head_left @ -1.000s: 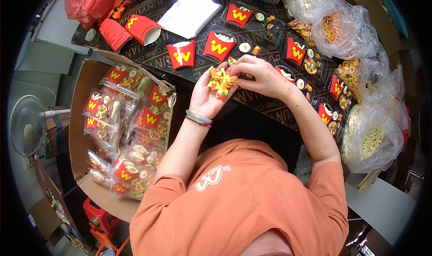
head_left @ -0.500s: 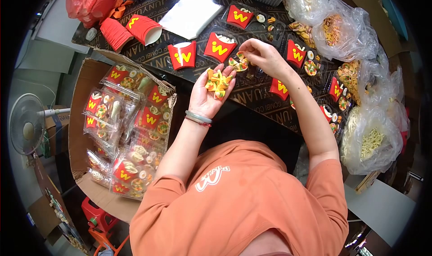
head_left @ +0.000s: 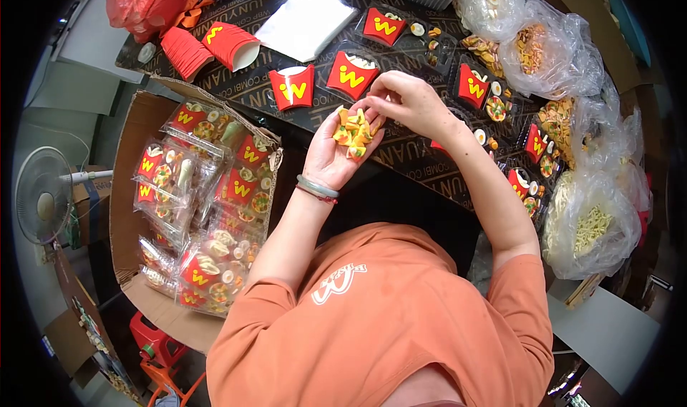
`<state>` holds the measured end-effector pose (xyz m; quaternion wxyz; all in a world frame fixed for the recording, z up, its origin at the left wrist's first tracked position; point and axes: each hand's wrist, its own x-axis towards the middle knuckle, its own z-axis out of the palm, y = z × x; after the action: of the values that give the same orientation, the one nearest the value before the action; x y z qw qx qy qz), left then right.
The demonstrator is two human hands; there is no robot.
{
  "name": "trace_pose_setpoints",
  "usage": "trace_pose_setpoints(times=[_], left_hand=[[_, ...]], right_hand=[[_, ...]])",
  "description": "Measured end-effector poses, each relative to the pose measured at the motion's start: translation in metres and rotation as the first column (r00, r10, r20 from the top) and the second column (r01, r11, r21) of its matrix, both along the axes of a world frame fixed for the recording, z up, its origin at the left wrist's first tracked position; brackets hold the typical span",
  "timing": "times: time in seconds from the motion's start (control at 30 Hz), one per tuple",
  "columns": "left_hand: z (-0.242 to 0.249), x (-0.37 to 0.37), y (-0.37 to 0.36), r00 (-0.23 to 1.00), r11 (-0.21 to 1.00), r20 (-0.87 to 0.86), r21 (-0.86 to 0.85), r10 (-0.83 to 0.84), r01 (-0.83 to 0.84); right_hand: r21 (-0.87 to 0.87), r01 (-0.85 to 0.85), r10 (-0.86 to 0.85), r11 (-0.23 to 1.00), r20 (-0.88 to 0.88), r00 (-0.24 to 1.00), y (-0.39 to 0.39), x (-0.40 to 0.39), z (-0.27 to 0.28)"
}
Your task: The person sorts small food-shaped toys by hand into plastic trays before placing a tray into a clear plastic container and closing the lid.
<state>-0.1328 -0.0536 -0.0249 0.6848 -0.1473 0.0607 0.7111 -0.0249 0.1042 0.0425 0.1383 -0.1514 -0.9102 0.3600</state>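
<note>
On the palm of my left hand (head_left: 333, 151), turned up near the table's front edge, lies a heap of small yellow pieces (head_left: 356, 134) with green and orange spots. My right hand (head_left: 409, 105) is at the heap's right side, its thumb and index finger bent together by the left fingertips; whatever they hold is too small to name. Just beyond the hands are a red carton (head_left: 351, 76) with a yellow mark in a clear tray and another red carton (head_left: 292, 88) to its left.
An open cardboard box (head_left: 129, 224) of packed sets stands at left. Stacked red cartons (head_left: 232, 46) and clear sheets (head_left: 304, 21) lie at the back. Filled trays (head_left: 474, 87) are on the right, beside plastic bags of small pieces (head_left: 590, 224).
My right hand has moved left and slightly down, from over the table beside the heap to the fingertips of my left hand.
</note>
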Motion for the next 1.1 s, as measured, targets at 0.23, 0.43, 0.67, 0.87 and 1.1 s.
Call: trace_pose_setpoints(times=[0.23,0.43,0.67,0.87,1.1], left_hand=[[0.005,0.01,0.005,0.999,0.999,-0.007,-0.02,0.031,-0.031],[-0.004,0.003,0.005,1.0,0.998,-0.004,0.055,0.014,-0.013],[-0.007,0.005,0.005,0.998,1.0,0.053,-0.022,0.018,-0.017],[-0.001,-0.005,0.003,0.998,0.998,-0.012,0.02,0.064,-0.064],[0.008,-0.017,0.002,0.993,0.993,0.0,-0.009,0.115,-0.115]], right_hand=[[-0.402,-0.018,0.077,0.915,0.132,0.988,-0.005,0.0,0.003],[0.09,-0.176,0.171,0.98,0.062,0.983,-0.001,0.01,0.006],[0.039,-0.237,0.233,0.971,0.085,0.969,0.002,0.01,0.004],[-0.385,0.205,-0.197,0.9,0.06,0.979,0.029,0.009,-0.018],[-0.074,0.227,-0.227,0.971,0.006,0.974,0.02,0.013,-0.035]])
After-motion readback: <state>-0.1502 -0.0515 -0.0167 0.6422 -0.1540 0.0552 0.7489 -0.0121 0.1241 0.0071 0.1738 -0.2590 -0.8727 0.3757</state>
